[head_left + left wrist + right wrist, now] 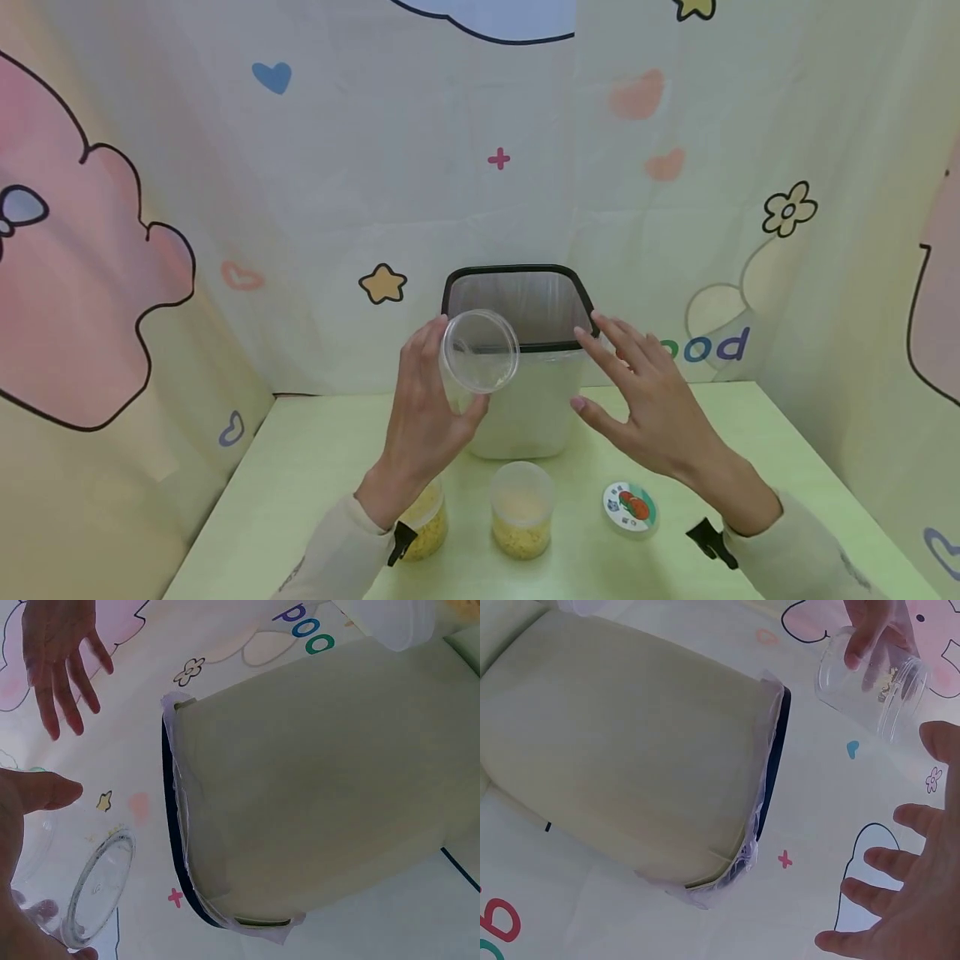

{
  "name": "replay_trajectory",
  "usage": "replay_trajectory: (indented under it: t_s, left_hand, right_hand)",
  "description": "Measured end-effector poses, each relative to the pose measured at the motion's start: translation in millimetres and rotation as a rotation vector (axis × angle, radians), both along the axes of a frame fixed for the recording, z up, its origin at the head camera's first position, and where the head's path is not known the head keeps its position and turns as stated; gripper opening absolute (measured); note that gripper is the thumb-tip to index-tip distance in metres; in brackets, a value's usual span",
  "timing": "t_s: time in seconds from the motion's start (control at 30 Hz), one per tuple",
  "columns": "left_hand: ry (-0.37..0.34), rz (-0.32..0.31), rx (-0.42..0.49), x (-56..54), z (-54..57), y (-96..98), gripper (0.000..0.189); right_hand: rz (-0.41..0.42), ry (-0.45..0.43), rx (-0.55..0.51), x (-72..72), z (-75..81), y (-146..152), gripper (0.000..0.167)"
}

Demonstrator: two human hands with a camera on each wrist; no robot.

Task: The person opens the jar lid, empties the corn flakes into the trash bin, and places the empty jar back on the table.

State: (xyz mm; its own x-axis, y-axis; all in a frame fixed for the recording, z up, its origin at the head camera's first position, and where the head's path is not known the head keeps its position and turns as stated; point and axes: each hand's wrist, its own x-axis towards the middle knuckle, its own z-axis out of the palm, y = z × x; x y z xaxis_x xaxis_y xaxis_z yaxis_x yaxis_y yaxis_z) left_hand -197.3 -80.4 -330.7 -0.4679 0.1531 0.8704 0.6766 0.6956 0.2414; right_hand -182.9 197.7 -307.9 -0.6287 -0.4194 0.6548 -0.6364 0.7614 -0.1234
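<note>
From my end I see the left hand (pixel 427 408) clamped on a clear jar (pixel 482 352), thumb on its lower edge and fingers along its left side, with a few pale crumbs (pixel 887 684) clinging inside. The jar sits between the two sets of fingers, apart from the rim of the bin (pixel 521 417) just beyond them. The right hand (pixel 645 400) holds nothing; its fingers are spread apart, tips near the bin's right edge. Nearer the wearer than the right thumb, a round lid (pixel 630 507) lies on the table (pixel 247 517); its white label shows red fruit and dark characters too small for me to read. Below the left thumb stands a tub of yellow bits (pixel 522 525), and beside the left wrist a second yellow-filled tub (pixel 427 529), partly hidden by the sleeve. Past the right fingers I can read "ood" in coloured lettering (pixel 708 346) on the backdrop (pixel 337 183), its green first "o" partly covered by that hand. I make out no brand.
</note>
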Motion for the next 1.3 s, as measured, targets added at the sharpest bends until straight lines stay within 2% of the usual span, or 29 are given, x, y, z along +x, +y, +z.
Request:
replay_trajectory:
  t_s: [0.27, 0.47, 0.67, 0.93, 1.3]
  left_hand:
    - [-0.018, -0.033, 0.039, 11.0, -13.3, 5.2, 0.097]
    - [-0.061, -0.058, 0.055, 19.4, -23.1, 10.0, 0.098]
    - [-0.083, -0.070, 0.043, 27.0, -34.4, 18.1, 0.103]
    - [-0.093, -0.089, 0.041, 32.1, -52.2, 29.5, 0.105]
    - [-0.135, -0.124, 0.079, 38.3, -74.4, 48.2, 0.105]
  right_hand:
    - [-0.010, 0.008, 0.025, 11.3, -11.1, 3, 0.076]
    - [-0.020, -0.006, 0.030, 17.8, -18.8, 7, 0.077]
    - [-0.029, -0.025, 0.030, 24.3, -30.4, 11, 0.078]
    - [-0.048, -0.012, 0.041, 32.3, -42.8, 21, 0.077]
    - [-0.090, -0.045, 0.039, 44.8, -56.5, 37, 0.077]
